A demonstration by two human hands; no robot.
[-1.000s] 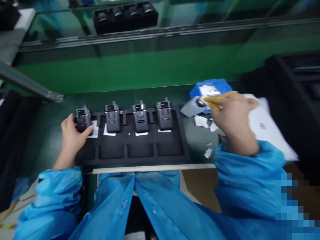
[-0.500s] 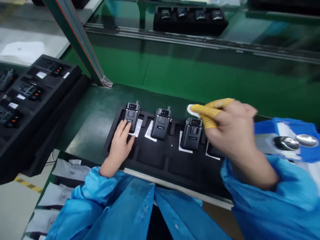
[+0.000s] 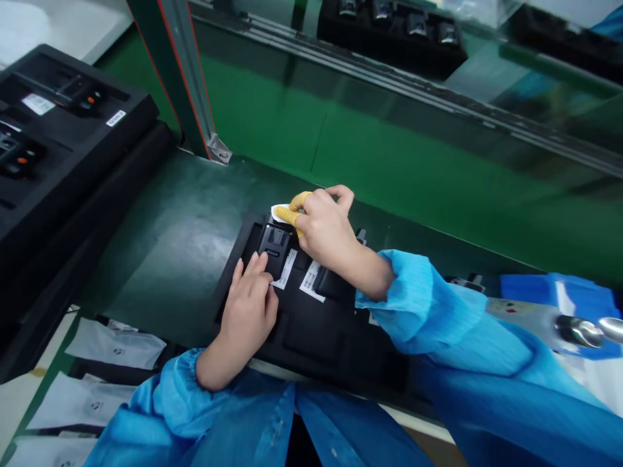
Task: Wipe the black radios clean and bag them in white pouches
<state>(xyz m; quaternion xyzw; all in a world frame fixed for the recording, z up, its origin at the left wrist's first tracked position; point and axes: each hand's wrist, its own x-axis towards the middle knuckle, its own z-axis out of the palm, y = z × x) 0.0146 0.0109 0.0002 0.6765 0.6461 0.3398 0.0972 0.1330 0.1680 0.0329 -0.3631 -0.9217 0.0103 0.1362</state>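
A black handheld device [image 3: 275, 243] with a stubby top, perhaps a body camera or radio, lies at the left end of a black foam tray [image 3: 311, 337]. My left hand [image 3: 248, 305] rests on its lower part, fingers stretched out. Yellow finger cots cover some fingers of my right hand [image 3: 324, 224]. Those fingers pinch a white cotton pad [image 3: 280, 213] and press it against the device's top end. White barcode labels [image 3: 285, 269] lie beside the devices. A second device [image 3: 333, 282] is partly hidden by my right hand, and my right sleeve covers others.
At the left stands a stack of black foam trays [image 3: 121, 139] holding more devices. White pouches [image 3: 117, 344] lie at lower left. A metal post [image 3: 187, 78] rises behind the bench. On the right are a blue bin [image 3: 559, 292] and a bottle with a metal top [image 3: 579, 331].
My right hand has swung left with the cotton pad, from above the third device to the leftmost one. My left hand stays on that device. The view has shifted and come closer.
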